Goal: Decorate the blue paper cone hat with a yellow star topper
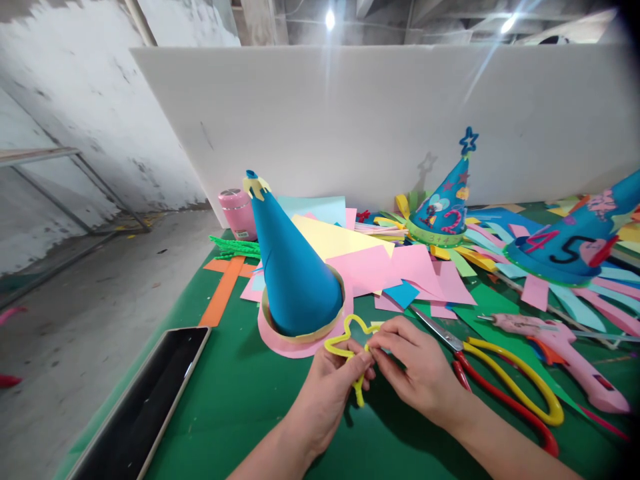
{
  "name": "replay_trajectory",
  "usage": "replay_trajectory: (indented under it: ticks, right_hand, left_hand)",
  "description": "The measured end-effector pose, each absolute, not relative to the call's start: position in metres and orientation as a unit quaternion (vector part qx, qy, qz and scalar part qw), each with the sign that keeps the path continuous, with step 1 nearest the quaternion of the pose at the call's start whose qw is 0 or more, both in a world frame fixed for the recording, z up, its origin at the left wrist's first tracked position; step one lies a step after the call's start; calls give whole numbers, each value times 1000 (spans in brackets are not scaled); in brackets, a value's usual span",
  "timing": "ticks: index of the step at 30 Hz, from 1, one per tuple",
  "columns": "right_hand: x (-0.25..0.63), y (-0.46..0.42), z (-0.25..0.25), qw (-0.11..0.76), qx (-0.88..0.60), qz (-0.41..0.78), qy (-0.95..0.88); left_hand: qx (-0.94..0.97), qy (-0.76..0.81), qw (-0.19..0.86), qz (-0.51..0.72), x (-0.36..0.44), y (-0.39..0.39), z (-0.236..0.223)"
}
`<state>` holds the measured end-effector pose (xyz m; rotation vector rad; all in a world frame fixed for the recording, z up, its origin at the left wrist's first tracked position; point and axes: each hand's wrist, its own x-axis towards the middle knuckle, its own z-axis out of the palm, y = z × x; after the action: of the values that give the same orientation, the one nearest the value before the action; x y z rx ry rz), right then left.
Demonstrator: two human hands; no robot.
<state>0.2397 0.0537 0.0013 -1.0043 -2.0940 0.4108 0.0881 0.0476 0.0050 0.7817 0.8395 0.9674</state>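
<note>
Both hands meet at a yellow pipe cleaner (354,321), bent into a partly formed star outline with a short tail hanging below. My left hand (334,383) pinches it between thumb and fingers. The fingertips of my right hand (417,360) are closed on its right side. Just behind them stands a blue paper cone hat (297,273) with a yellow paper trim near its tip and a pink brim around its base. To the right of my right hand lie scissors (463,347) with yellow and red handles.
A phone (145,400) lies at the left and a pink glue gun (565,347) at the right. Decorated cone hats (443,203) stand at the back right. Pink paper (380,270), green pipe cleaners (235,248) and a pink container (237,215) sit behind. A white board (350,127) rises beyond.
</note>
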Motion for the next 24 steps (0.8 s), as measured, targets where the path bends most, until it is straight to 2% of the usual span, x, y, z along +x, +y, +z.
replay_trajectory:
  ticks: [5, 8, 11, 13, 24]
  right_hand:
    - [239, 54, 7, 474, -445, 234, -723]
    - [238, 55, 9, 519, -491, 343, -611]
    - [234, 56, 9, 491, -466, 471, -566]
    - [230, 56, 7, 476, -443, 516, -558]
    - [226, 57, 3, 450, -425, 537, -573]
  left_hand:
    - [348, 373, 730, 454, 86, 51, 8]
    - [344, 381, 731, 450, 85, 52, 9]
    - [353, 391, 722, 448, 86, 51, 10]
    - [360, 388, 716, 455, 87, 51, 10]
    - [358, 397, 708, 462, 89, 51, 6]
